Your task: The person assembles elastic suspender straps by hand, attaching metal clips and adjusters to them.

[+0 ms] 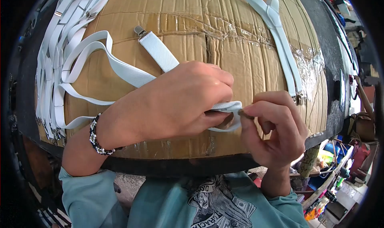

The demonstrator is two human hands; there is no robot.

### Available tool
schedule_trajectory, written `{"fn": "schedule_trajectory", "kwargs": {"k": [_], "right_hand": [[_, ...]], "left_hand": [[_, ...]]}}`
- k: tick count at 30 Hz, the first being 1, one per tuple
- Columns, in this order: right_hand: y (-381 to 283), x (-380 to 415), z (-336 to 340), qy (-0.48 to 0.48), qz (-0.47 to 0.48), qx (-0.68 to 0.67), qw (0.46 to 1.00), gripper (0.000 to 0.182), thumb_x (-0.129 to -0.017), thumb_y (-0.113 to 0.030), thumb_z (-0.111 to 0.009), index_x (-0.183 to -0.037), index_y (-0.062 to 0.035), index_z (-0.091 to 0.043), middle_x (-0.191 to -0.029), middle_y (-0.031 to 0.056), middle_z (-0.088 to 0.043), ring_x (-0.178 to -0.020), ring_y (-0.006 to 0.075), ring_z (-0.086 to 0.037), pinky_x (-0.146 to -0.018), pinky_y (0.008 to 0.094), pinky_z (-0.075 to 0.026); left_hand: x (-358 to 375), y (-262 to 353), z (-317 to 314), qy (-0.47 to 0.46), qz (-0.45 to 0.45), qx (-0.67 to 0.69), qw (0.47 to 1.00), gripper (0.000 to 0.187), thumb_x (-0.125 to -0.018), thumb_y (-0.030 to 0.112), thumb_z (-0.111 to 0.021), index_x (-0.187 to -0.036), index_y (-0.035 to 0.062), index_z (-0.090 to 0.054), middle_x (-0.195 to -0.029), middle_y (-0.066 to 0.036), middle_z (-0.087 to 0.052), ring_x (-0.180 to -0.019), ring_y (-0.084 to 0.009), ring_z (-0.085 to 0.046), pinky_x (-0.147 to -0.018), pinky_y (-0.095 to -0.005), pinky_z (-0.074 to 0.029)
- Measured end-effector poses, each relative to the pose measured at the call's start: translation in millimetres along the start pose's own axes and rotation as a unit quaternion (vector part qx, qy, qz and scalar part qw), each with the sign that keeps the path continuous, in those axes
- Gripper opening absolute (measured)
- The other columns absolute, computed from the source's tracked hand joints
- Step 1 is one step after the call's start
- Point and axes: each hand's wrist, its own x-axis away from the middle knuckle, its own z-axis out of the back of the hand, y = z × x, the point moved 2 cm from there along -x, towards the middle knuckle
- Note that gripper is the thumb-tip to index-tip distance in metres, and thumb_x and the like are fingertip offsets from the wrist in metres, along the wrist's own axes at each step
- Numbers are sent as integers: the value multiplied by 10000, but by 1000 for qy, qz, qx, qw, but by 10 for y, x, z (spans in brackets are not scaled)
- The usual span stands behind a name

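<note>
My left hand [172,98], with a beaded bracelet on its wrist, is closed around a white suspender strap [160,52]. One end of this strap shows a metal clip [139,31] lying on the cardboard beyond my knuckles. A folded loop of strap pokes out between my left thumb and fingers toward my right hand [276,128]. There my right thumb and forefinger pinch together at the fold's edge; whether they grip the strap itself or some small dark piece beside it cannot be made out. More white strap [120,66] trails from under my left hand to the left.
Flattened cardboard [180,12] patched with clear tape covers the dark table [192,164]. Along the left lies a thick pile of white suspenders [50,68] with metal clips. Another suspender pair [276,24] stretches down the right side. Assorted clutter stands beyond the table's right edge.
</note>
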Motion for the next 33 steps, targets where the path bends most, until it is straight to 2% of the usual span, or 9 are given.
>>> {"fn": "schedule_trajectory", "kwargs": {"k": [2, 5, 6, 8, 11, 17, 26, 31, 33], "right_hand": [[-74, -70, -65, 3, 23, -11, 1000, 285, -733, 95, -765, -986, -11, -686, -923, 129, -662, -734, 273, -682, -617, 362, -556], [-11, -88, -99, 0, 57, 3, 998, 292, -694, 149, -732, -950, 14, -689, -917, 115, -683, -591, 82, -519, -489, 226, -389], [16, -54, -70, 0, 48, 15, 999, 289, -694, 146, -729, -947, 12, -688, -916, 111, -682, -584, 80, -512, -487, 225, -384], [64, 21, -6, -12, 22, 34, 999, 296, -700, 131, -737, -962, 3, -686, -918, 111, -672, -627, 141, -562, -532, 271, -439], [103, 68, 54, -23, -8, 48, 999, 323, -712, 104, -758, -1004, -12, -682, -924, 117, -653, -725, 268, -679, -628, 364, -558], [-43, -35, -27, -2, 21, -8, 1000, 318, -733, 104, -753, -1018, -14, -676, -934, 115, -651, -726, 266, -679, -623, 366, -557], [35, 52, 51, -22, -12, 36, 999, 283, -752, 106, -739, -1002, -10, -678, -938, 120, -644, -740, 267, -680, -620, 371, -554], [-75, -58, -45, 15, 30, -9, 999, 261, -716, 130, -748, -937, 6, -686, -920, 106, -674, -594, 81, -534, -500, 227, -408], [-40, -84, -84, 4, 36, -5, 999, 261, -718, 129, -746, -941, 5, -686, -918, 106, -672, -626, 97, -577, -514, 236, -444]], "left_hand": [[-15, 4, -7, -1, -6, -3, 1000, 192, -758, 42, -782, -871, -8, -635, -881, -117, -648, -821, -335, -631, -712, -420, -506], [-14, 10, 19, -4, -10, -1, 1000, 198, -757, 49, -785, -864, -10, -628, -874, -120, -642, -820, -336, -628, -713, -421, -504], [-11, 2, 11, -2, -9, 6, 1000, 201, -756, 51, -786, -860, -11, -626, -871, -121, -640, -818, -337, -627, -712, -420, -504], [0, 1, 0, -1, 0, 15, 1000, 204, -756, 53, -787, -857, -13, -623, -866, -120, -638, -817, -337, -626, -713, -419, -503], [-3, 3, 6, -5, 12, 13, 1000, 201, -758, 54, -785, -859, -16, -626, -867, -119, -640, -821, -338, -629, -716, -416, -504], [-18, 2, 16, -11, 3, 12, 1000, 186, -765, 44, -780, -875, -15, -642, -886, -126, -650, -825, -338, -637, -722, -414, -508], [-11, 17, 12, -7, 5, 13, 1000, 185, -771, 38, -781, -876, -16, -638, -878, -121, -644, -822, -337, -635, -722, -414, -510], [-24, 18, 9, -5, 2, 11, 1000, 192, -764, 46, -786, -862, -13, -631, -870, -119, -640, -822, -337, -633, -714, -413, -507], [-16, 10, 2, 2, -10, 6, 1000, 192, -766, 47, -782, -860, -14, -627, -871, -119, -639, -823, -338, -632, -712, -415, -505]]}}
